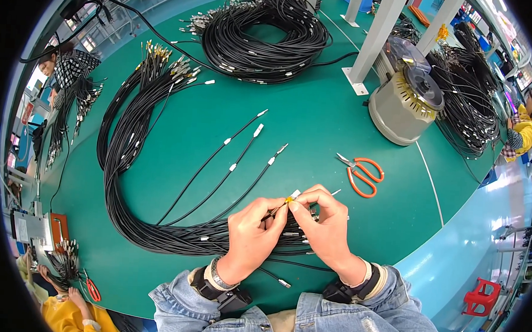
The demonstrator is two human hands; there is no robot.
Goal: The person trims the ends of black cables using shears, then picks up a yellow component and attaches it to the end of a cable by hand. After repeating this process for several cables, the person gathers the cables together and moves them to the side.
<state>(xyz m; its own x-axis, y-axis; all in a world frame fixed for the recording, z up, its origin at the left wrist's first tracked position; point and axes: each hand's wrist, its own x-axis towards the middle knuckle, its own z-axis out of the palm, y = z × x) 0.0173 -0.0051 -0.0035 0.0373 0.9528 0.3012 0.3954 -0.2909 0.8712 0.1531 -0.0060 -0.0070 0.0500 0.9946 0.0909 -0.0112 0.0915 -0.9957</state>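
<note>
Near the front of the green table [179,109], my two hands meet fingertip to fingertip. The left hand [254,236] pinches the end of a thin black cable. With thumb and index finger, my right hand [324,225] grips the same cable end, where a small yellow piece [289,199] and a white tag [295,194] show. Under both hands runs a curved bundle of black cables [138,228], its ends partly hidden by my fingers. Three loose cable ends with white labels fan out ahead of my left hand. Orange-handled scissors [363,173] lie beyond my right hand.
A large coil of black cables [310,43] lies at the back. At the back right stand a grey round machine [399,112], white metal posts [375,46] and more cable bundles [465,97]. Other people sit at the left and right. A red stool [481,297] is on the floor.
</note>
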